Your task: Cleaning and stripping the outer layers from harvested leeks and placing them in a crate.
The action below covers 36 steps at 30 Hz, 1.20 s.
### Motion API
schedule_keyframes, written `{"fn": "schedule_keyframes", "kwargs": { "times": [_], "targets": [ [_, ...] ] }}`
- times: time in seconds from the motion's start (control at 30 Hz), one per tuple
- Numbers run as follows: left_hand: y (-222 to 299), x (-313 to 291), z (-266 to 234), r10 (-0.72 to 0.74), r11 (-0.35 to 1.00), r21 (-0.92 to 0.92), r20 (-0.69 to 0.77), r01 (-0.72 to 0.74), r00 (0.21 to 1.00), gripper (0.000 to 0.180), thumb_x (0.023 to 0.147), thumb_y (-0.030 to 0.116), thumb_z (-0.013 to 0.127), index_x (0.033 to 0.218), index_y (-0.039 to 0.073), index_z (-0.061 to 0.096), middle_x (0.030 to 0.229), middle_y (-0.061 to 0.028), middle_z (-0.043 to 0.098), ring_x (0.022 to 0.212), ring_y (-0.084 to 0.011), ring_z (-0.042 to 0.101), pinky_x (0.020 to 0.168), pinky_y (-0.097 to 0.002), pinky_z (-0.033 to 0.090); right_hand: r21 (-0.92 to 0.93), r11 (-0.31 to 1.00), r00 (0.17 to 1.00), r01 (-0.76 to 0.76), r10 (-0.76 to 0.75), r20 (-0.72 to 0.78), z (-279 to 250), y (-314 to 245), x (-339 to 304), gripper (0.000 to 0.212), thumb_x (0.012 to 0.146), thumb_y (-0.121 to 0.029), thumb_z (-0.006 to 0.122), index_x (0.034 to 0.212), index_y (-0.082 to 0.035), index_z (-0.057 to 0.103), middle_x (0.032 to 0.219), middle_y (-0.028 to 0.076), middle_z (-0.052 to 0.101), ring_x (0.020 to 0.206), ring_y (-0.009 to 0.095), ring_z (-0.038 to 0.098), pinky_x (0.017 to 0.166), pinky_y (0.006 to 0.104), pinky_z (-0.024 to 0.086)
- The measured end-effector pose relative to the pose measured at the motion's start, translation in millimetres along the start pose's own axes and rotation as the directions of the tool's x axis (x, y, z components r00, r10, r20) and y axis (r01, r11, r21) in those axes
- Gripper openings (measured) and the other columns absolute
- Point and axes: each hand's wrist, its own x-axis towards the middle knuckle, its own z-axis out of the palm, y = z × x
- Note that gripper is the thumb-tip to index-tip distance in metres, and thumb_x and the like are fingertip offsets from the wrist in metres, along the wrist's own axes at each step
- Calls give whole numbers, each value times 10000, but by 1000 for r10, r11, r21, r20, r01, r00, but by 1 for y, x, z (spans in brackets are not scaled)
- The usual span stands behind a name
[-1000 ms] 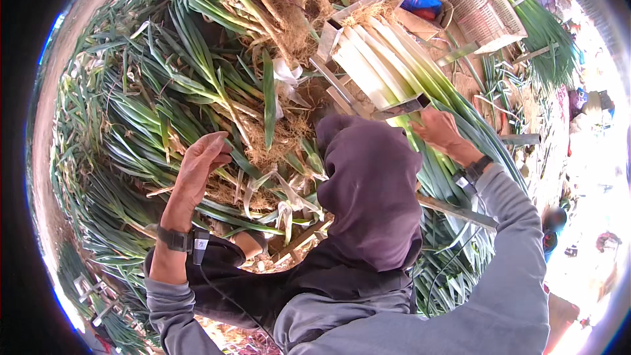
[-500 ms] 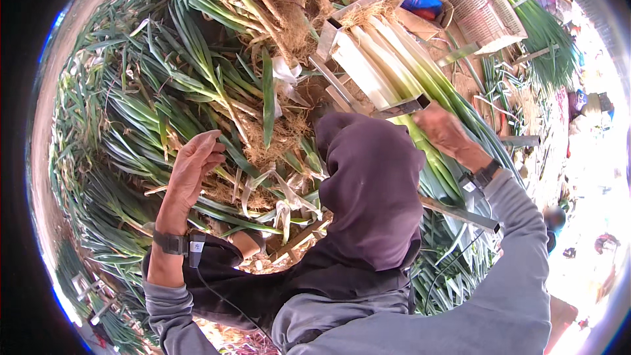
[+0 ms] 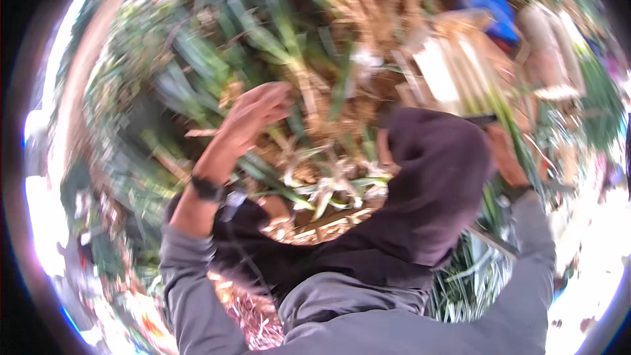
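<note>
The whole view is smeared by motion. My left hand hangs over a heap of long green onions, its fingers half bent and nothing visible in them. Below its fingertips lie rooty stalk ends and pale peeled leaves. At the right, my right hand is partly hidden by my raised knee. It is beside the green leaves of a row of cleaned green onions with white shanks, which lie in a metal frame. Its fingers are hidden and blurred.
A blue plastic bag lies behind the frame. To its right stands a pale crate, with another bundle of green onions beyond. My dark-trousered knee stands between my hands. A metal bar sticks out beside it.
The view has swung, so the scene sits further right and is blurred. My left hand appears higher and further right. My right hand is lower and more covered by the knee.
</note>
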Motion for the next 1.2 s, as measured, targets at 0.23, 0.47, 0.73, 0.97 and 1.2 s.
{"fn": "schedule_keyframes", "kwargs": {
  "times": [0.23,0.47,0.73,0.97,1.2],
  "targets": [
    [51,-66,-37,267,921,-250,-155,-299,951,373,1005,227,584,1315,20,582,1100,-156,701,940,-199,701,938,-317,559,300,603,674,-739,660,331,-118,18,123,340,1034,-326,528,1225,-67,640,915,26,629,595,54,538,521,205,443],
    [22,-70,-75,315,883,-240,-336,-404,888,405,1033,301,555,1304,2,581,1064,-91,694,922,-156,683,926,-312,542,595,702,905,-392,177,387,-127,-116,345,433,1028,-362,529,1302,-35,599,934,56,649,664,74,577,565,198,465],
    [18,-120,-91,393,872,-100,-443,-480,806,380,1036,273,548,1297,3,601,1002,-82,696,890,-134,668,845,-287,543,425,733,585,-532,-45,810,175,-328,355,370,1001,-315,570,1199,-5,610,989,112,659,754,165,660,671,303,543],
    [3,-141,-111,359,864,-140,-501,-483,787,388,1041,246,531,1315,-25,581,978,-83,702,810,-133,658,775,-280,542,188,790,527,-583,192,828,314,-427,203,456,904,-339,686,1067,80,614,906,206,703,714,254,685,661,422,524],
    [0,-150,-119,355,855,-189,-465,-483,811,405,1040,262,530,1313,-34,576,958,-79,698,821,-127,654,753,-272,538,382,369,468,-848,180,865,253,-384,270,194,909,-209,697,926,-18,666,753,58,625,630,137,625,523,264,528]
  ]
}}
